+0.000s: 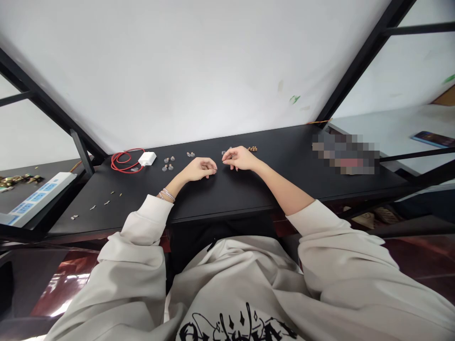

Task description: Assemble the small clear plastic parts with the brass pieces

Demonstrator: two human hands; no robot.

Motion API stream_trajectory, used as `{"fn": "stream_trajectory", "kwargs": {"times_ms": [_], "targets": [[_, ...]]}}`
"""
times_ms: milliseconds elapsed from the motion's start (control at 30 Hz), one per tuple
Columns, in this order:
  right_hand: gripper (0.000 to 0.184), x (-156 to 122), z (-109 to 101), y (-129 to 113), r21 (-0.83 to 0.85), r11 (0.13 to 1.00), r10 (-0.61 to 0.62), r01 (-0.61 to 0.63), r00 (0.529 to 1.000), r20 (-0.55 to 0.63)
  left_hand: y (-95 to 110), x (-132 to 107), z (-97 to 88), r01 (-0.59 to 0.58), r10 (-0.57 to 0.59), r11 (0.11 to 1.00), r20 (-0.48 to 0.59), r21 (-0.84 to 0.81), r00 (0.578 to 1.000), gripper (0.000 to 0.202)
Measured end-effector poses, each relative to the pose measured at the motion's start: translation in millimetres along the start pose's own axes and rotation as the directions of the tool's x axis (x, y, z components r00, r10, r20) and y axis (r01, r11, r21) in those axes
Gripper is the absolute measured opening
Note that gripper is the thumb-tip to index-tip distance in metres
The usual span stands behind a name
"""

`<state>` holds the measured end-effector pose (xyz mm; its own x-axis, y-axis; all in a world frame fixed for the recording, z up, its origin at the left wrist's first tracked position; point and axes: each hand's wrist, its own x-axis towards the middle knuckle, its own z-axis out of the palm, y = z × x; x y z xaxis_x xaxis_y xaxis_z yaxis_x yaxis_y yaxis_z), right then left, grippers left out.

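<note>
In the head view, the left hand (201,169) and the right hand (240,158) rest on the black desk (298,163), curled, each with its fingertips drawn together. The two hands sit just apart, and whether either pinches anything is too small to tell. Small clear pieces with brass ends (169,163) stand in a loose scatter at 10 o'clock from the hands. Brass beads (252,148) lie at 1 o'clock, just beyond the right hand. Short metal pins (106,202) lie at 8 o'clock. A coiled red cable (122,161) and a white charger (147,158) sit farther out at 10 o'clock. At 9 o'clock, a white power strip (39,199) lies on a lower surface. At 3 o'clock, a pixelated object (344,154) cannot be made out, and a phone (433,139) lies beyond it at 2 o'clock.
</note>
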<state>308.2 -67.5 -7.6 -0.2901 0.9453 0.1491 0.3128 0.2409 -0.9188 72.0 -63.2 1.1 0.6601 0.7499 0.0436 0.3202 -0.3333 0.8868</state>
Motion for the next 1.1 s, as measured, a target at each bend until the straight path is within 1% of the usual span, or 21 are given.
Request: {"fn": "stream_trajectory", "kwargs": {"times_ms": [167, 333, 400, 467, 500, 533, 567, 633, 700, 767, 800, 867, 967, 1033, 1100], "targets": [[0.024, 1.4, -2.6, 4.7, -0.012, 1.000, -0.026, 0.026, 1.000, -0.004, -5.1, 1.1, -2.4, -0.049, 0.049, 0.999, 0.023, 0.013, 0.999, 0.025], [0.020, 2.3, -1.9, 6.8, -0.051, 0.998, -0.044, 0.043, 0.999, -0.010, -3.6, 0.8, -2.4, -0.044, 0.044, 0.999, 0.024, 0.017, 0.999, 0.024], [0.020, 3.4, -5.9, 6.4, -0.073, 0.997, -0.041, 0.036, 0.998, -0.057, -1.8, 0.5, -1.9, -0.033, 0.033, 0.999, 0.016, 0.015, 0.999, 0.024], [0.021, 5.1, -15.3, 6.4, -0.095, 0.995, -0.027, 0.011, 0.985, -0.172, -1.4, 0.5, -1.4, -0.024, 0.024, 1.000, 0.007, 0.009, 1.000, 0.024], [0.021, 6.1, -22.0, 6.9, -0.100, 0.995, -0.015, -0.011, 0.967, -0.254, -2.0, 0.7, -1.2, -0.022, 0.022, 1.000, 0.004, 0.005, 1.000, 0.025], [0.020, 6.9, -29.6, 8.0, -0.101, 0.994, 0.002, -0.040, 0.938, -0.346, -3.0, 1.0, -1.1, -0.022, 0.022, 1.000, 0.005, -0.001, 1.000, 0.025], [0.020, 7.6, -37.8, 9.8, -0.096, 0.993, 0.022, -0.070, 0.903, -0.429, -4.3, 1.4, -1.0, -0.026, 0.026, 1.000, 0.005, -0.008, 1.000, 0.025], [0.016, 8.3, -53.9, 15.5, -0.069, 0.987, 0.085, -0.148, 0.825, -0.558, -7.1, 2.3, -0.9, -0.039, 0.040, 0.999, 0.008, -0.027, 0.999, 0.024], [0.011, 8.2, -67.2, 23.6, -0.083, 0.965, 0.141, -0.249, 0.757, -0.639, -9.0, 2.8, -0.7, -0.048, 0.049, 0.998, 0.004, -0.043, 0.999, 0.023], [0.007, 7.8, -75.7, 32.1, -0.145, 0.932, 0.144, -0.332, 0.707, -0.692, -9.3, 2.9, -0.7, -0.040, 0.040, 0.998, -0.004, -0.051, 0.999, 0.023], [0.006, 7.6, -78.2, 35.7, -0.166, 0.915, 0.152, -0.368, 0.695, -0.703, -9.2, 2.8, -0.6, -0.032, 0.032, 0.998, -0.007, -0.053, 0.999, 0.022], [0.007, 7.3, -80.3, 40.9, -0.178, 0.893, 0.176, -0.413, 0.686, -0.706, -9.0, 2.7, -0.6, -0.020, 0.019, 0.998, -0.007, -0.059, 1.000, 0.022], [0.007, 7.4, -80.2, 43.8, -0.141, 0.894, 0.210, -0.424, 0.678, -0.704, -11.0, 3.6, -0.5, -0.018, 0.017, 0.997, -0.010, -0.070, 1.000, 0.022], [0.007, 7.7, -80.8, 44.8, -0.083, 0.905, 0.237, -0.417, 0.656, -0.716, -13.8, 4.8, -0.3, -0.025, 0.024, 0.997, -0.014, -0.078, 1.000, 0.022], [0.011, 7.9, -83.1, 46.9, -0.029, 0.907, 0.263, -0.419, 0.621, -0.738, -16.4, 6.0, -0.2, -0.034, 0.034, 0.996, -0.009, -0.084, 0.999, 0.023]]}}
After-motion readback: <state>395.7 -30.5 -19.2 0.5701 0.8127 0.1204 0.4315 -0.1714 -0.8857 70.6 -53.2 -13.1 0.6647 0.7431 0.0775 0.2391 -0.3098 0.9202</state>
